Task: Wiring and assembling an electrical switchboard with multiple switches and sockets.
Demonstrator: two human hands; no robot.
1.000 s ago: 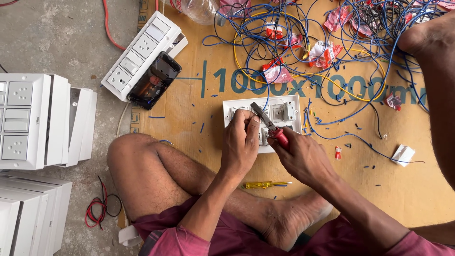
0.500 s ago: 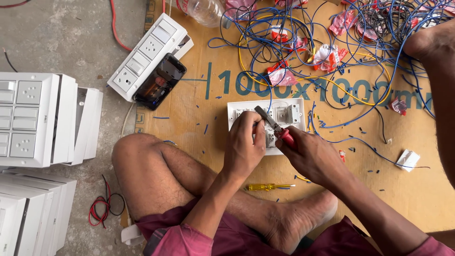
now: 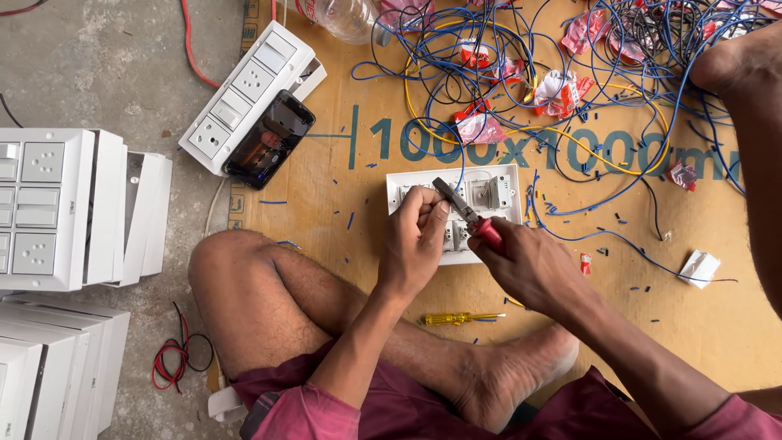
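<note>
Two hands on the switch plate (image 3: 497,192), lying back-up on the cardboard (image 3: 342,204): our left hand (image 3: 415,244) pinches a wire at it, right hand (image 3: 533,269) grips pliers (image 3: 466,213). Wiring looks partway; loose wires (image 3: 570,122) remain.

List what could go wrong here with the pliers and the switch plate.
1. The left hand pinches something small right at the nose of the pliers held by the right hand; a slip could nip the fingertips.
2. The switch plate lies loose on the board, steadied only by hand; it might shift under force.
3. Blue wires trail beside the plate and could snag the tool.
</note>
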